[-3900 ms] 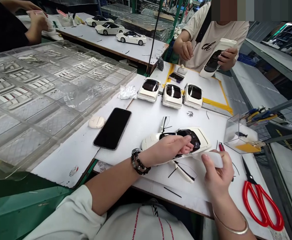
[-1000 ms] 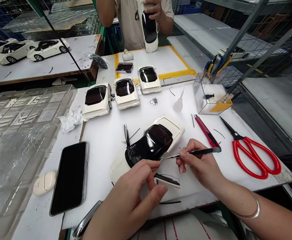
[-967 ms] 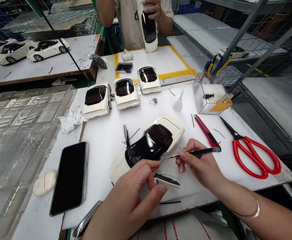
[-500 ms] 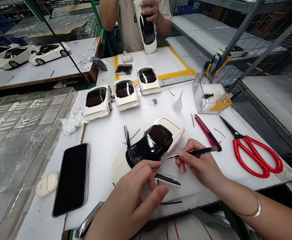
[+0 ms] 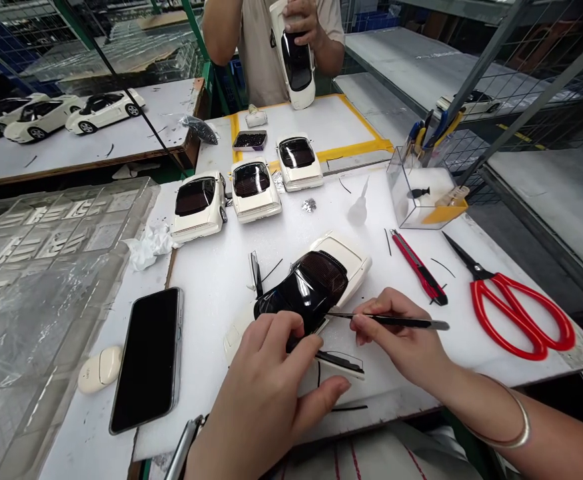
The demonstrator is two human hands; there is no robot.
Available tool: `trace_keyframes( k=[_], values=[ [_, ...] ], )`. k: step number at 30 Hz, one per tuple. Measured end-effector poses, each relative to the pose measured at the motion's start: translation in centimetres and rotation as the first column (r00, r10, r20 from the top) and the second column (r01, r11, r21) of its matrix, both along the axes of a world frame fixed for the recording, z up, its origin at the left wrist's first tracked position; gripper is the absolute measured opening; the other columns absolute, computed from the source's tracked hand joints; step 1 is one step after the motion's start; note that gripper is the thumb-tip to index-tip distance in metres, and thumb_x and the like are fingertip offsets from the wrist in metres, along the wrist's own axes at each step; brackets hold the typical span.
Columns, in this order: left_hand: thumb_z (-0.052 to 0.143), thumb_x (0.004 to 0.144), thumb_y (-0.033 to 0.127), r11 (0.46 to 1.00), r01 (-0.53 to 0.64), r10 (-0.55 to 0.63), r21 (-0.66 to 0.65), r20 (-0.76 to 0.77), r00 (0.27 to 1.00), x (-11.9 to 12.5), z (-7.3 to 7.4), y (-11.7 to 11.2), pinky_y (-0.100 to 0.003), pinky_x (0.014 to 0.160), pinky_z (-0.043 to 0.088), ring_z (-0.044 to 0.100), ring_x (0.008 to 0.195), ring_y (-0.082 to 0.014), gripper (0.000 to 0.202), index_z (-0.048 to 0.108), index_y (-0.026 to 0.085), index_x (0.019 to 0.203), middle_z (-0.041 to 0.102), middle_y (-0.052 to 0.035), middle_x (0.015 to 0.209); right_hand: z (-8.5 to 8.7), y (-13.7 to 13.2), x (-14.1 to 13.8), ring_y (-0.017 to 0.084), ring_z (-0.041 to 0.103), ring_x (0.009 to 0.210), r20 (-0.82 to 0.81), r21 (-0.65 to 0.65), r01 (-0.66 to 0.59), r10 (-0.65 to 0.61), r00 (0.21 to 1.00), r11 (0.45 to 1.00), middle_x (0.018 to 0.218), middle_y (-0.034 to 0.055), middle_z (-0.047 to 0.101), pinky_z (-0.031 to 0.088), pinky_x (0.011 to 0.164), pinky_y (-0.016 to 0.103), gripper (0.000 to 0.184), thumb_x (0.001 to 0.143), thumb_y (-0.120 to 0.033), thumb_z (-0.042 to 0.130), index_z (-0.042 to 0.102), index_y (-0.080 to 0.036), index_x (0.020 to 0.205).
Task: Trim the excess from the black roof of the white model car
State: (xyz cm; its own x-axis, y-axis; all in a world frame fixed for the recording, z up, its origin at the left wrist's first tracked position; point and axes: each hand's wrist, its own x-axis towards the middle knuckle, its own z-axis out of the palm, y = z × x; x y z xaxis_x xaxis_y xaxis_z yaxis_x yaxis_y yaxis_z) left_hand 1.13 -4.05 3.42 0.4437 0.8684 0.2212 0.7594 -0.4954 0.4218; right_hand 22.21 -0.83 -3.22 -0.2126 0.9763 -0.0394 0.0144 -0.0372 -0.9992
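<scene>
Left hand [image 5: 264,380]: holding white model sports car with glossy black roof [image 5: 304,290], 12 o'clock
Right hand [image 5: 396,340]: pinching slim steel tweezers [image 5: 396,321]
Risk: a slip scratches the black gloss

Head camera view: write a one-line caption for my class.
Left hand steadies a white model sports car with glossy black roof while right hand holds slim steel tweezers beside it.
</scene>
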Motion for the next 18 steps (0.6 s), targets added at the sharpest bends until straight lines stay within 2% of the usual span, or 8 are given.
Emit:
trace_keyframes(
  k=[3, 9, 13, 18],
  values=[
    [0.060, 0.085, 0.044, 1.000, -0.025, 0.026, 0.014, -0.110, 0.994, 0.1, -0.5, 0.1, -0.041, 0.070, 0.049, 0.047, 0.086, -0.0253, 0.035, 0.062, 0.015, 0.105, 0.048, -0.0100, 0.094, -0.2, -0.2, 0.1, 0.010, 0.060, 0.062, 0.065, 0.032, -0.002, 0.000, 0.998, 0.999, 0.078, 0.0021, 0.061, 0.048, 0.054, 0.021, 0.023, 0.085, -0.030, 0.065, 0.048, -0.018, 0.075],
    [0.047, 0.084, 0.063, 0.996, -0.035, 0.054, 0.081, -0.247, 0.967, 0.5, -1.7, 0.0, -0.045, 0.076, 0.048, 0.045, 0.089, -0.0267, 0.059, 0.060, 0.015, 0.115, 0.045, -0.0120, 0.101, 0.2, -0.1, -0.1, 0.011, 0.060, 0.062, 0.068, 0.026, -0.007, 0.005, 0.998, 1.000, 0.078, 0.0031, 0.061, 0.050, 0.056, 0.023, 0.022, 0.085, -0.031, 0.065, 0.050, -0.018, 0.075],
    [0.044, 0.084, 0.066, 0.993, -0.060, 0.087, 0.101, -0.287, 0.954, 0.9, -1.9, -0.1, -0.044, 0.077, 0.046, 0.045, 0.091, -0.0272, 0.060, 0.062, 0.016, 0.113, 0.045, -0.0125, 0.103, 0.3, -0.2, -0.2, 0.013, 0.061, 0.062, 0.072, 0.004, -0.003, 0.003, 0.997, 1.000, 0.078, 0.0038, 0.061, 0.049, 0.053, 0.024, 0.023, 0.084, -0.033, 0.065, 0.049, -0.018, 0.075],
    [0.056, 0.081, 0.062, 0.988, -0.114, 0.142, 0.099, -0.347, 0.927, 1.8, -1.8, -0.4, -0.041, 0.074, 0.043, 0.046, 0.086, -0.0264, 0.054, 0.063, 0.017, 0.112, 0.049, -0.0107, 0.097, -0.1, -0.1, -0.1, 0.012, 0.060, 0.063, 0.057, 0.028, -0.013, 0.011, 0.998, 1.000, 0.079, 0.0023, 0.060, 0.050, 0.058, 0.025, 0.022, 0.085, -0.030, 0.065, 0.047, -0.019, 0.077]
  ],
)
